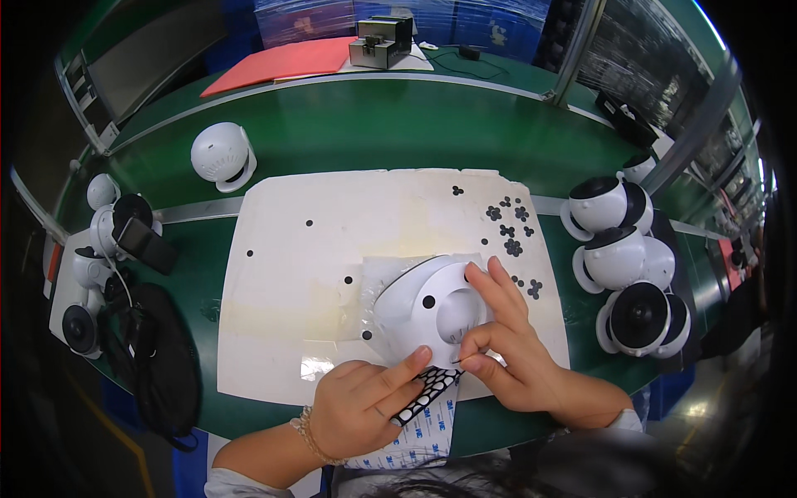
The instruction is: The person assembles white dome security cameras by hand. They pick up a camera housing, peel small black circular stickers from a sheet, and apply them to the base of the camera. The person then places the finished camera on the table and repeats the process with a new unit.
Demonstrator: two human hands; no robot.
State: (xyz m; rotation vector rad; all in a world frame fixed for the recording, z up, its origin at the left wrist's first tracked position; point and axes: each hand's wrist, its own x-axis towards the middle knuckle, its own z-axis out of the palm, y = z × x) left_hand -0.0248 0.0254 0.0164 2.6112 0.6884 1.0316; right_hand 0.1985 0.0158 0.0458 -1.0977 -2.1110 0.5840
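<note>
A white dome-shaped device with a ring-shaped base lies tilted on a clear plastic bag on the mat. A round black pad sits on its base. My right hand pinches a thin dark piece, seen edge-on, at the base's lower rim. Its other fingers reach up along the rim, near another dark spot. My left hand rests an index fingertip on the lower left rim. The lower fingers are closed over a black honeycomb-patterned pad sheet; the left thumb is hidden. A white printed backing sheet lies below.
Loose black dots are scattered on the white mat. Similar white devices stand at the right, more at the left beside a black cable. One device stands behind. A metal fixture occupies the back shelf.
</note>
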